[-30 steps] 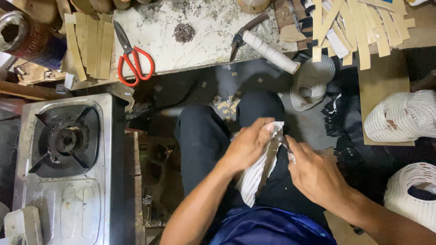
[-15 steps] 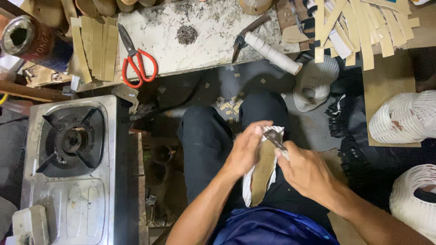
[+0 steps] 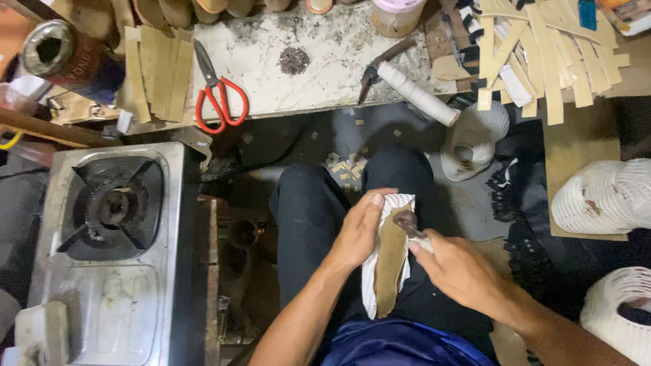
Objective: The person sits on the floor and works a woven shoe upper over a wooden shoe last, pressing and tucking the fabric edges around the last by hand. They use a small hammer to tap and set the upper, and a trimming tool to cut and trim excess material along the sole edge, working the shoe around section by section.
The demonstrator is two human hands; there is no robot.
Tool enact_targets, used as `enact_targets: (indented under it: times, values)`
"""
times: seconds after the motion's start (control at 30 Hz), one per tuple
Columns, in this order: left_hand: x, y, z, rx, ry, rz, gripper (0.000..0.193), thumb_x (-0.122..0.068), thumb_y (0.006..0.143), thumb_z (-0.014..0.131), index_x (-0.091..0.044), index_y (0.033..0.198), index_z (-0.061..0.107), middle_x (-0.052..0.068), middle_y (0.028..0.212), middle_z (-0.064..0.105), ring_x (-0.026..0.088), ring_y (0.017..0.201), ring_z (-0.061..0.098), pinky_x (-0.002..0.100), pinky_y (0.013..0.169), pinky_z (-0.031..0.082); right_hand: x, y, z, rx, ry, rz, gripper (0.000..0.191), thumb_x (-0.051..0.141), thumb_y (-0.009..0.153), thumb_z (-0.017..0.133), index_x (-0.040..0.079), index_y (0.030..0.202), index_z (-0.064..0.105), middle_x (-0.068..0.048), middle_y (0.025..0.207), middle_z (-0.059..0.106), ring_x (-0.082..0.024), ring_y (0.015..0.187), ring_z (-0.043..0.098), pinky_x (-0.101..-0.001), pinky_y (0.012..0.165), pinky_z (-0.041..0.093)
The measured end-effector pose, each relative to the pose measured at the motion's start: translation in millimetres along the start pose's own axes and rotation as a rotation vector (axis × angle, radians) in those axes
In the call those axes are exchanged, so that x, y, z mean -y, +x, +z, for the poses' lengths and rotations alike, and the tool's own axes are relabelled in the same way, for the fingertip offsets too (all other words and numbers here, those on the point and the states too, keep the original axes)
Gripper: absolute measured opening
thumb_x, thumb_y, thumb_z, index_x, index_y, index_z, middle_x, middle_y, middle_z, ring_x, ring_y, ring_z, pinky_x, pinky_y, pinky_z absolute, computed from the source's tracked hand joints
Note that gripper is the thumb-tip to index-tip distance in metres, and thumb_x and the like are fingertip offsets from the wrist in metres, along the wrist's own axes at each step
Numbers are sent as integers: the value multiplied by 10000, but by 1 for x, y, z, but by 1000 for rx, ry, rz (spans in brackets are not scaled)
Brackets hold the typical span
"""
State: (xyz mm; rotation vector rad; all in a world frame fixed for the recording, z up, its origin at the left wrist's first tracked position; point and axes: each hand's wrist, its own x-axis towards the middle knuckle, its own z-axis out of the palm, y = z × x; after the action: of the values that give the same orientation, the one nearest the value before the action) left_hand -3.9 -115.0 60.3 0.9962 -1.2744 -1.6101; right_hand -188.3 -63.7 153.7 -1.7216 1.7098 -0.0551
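White woven upper and tan insole together form the shoe piece (image 3: 388, 261), which lies lengthwise on the seated person's lap, over dark trousers (image 3: 308, 224). The left hand (image 3: 356, 234) is closed around the piece's left edge, with the thumb laid across its upper end. The right hand (image 3: 458, 268) is closed on a small dark-headed hammer (image 3: 409, 224), whose head rests against the insole near the top of the piece; the two hands lie just beside each other.

Above the knees, a pale speckled surface (image 3: 305, 41) carries red-handled scissors (image 3: 217, 95), a heap of dark tacks (image 3: 294, 59), a second tool with a white wrapped handle (image 3: 415, 98) and, at its left end, a stack of tan card strips (image 3: 157, 78). More tan strips (image 3: 542, 47) are scattered at upper right. A single-burner gas stove (image 3: 108, 210) in metal stands to the person's left, with a rusty open tin (image 3: 57, 51) beyond it. White woven uppers (image 3: 603, 196) lie on the floor to the right, one on a brown board and another (image 3: 475, 139) just past the right knee.
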Motion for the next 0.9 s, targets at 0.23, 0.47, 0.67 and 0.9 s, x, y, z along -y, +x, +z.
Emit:
enact_targets:
  times: [0.23,0.47,0.67,0.9]
  values:
    - [-15,-12,3,-32,134,70,504,-347,1112,341,15,1267,655,148,1134,738,217,1083,690,341,984,515,-14,-19,11,-310,271,-372,292,313,993,554,50,1054,664,-99,632,701,-198,536,677,-352,503,558]
    - [-41,-32,4,-75,209,147,488,-301,1110,328,22,1306,636,178,1155,737,263,1080,706,343,978,519,-49,-4,-7,338,467,190,310,333,978,589,64,1026,736,-99,724,754,-185,600,703,-360,587,574]
    - [-63,-52,24,-3,286,187,452,-259,1099,343,33,1307,617,216,1170,700,347,1069,706,373,960,524,-64,-12,-41,538,630,230,402,284,928,607,108,1264,741,-22,990,798,-115,886,739,-302,765,611]
    - [-68,-62,40,12,349,338,389,-209,1117,388,45,1326,597,230,1250,669,383,1155,686,401,1015,527,-28,-19,-85,645,358,60,248,173,863,615,76,1067,718,-38,817,705,-124,729,651,-301,676,581]
